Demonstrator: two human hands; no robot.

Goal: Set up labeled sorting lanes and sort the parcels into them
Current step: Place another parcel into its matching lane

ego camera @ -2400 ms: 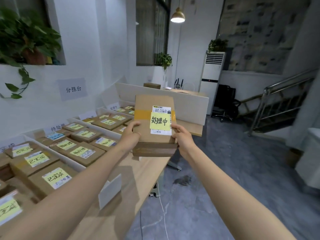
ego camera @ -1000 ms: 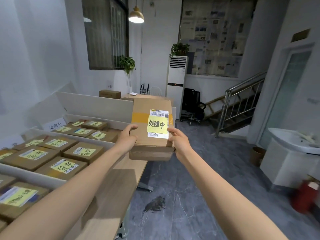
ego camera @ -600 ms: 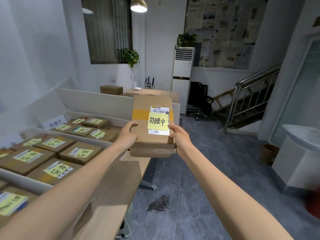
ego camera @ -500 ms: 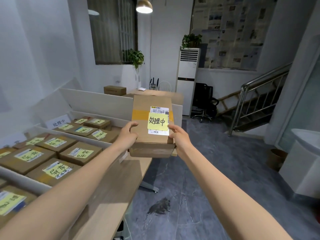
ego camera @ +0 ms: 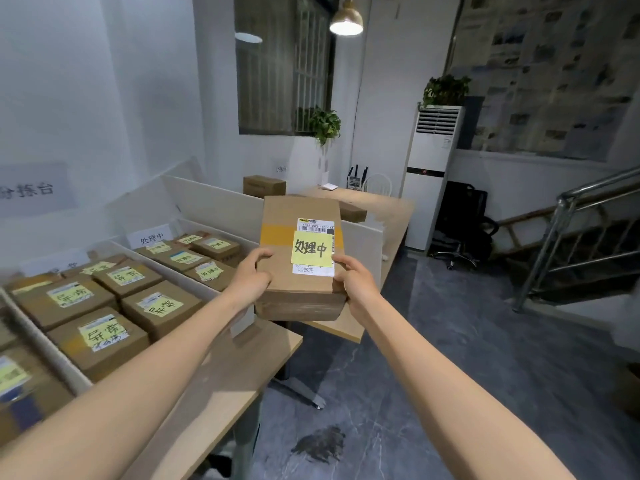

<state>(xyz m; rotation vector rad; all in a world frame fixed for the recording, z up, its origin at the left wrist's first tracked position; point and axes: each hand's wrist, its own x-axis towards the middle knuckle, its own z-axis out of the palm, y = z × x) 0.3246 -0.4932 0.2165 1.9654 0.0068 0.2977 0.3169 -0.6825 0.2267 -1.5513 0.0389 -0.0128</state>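
Cardboard parcel [ego camera: 294, 209] | our left hand [ego camera: 251, 277], right hand [ego camera: 353, 278]: fingers curled on its edges | lanes [ego camera: 52, 348] well filled; we judge this one unplaced

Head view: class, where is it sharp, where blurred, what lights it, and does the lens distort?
In the head view the held parcel and its yellow note read sharp; the boxes at the left edge smear; the pendant lamp glares white overhead; the stair railing post leans, likely a wide-lens effect.
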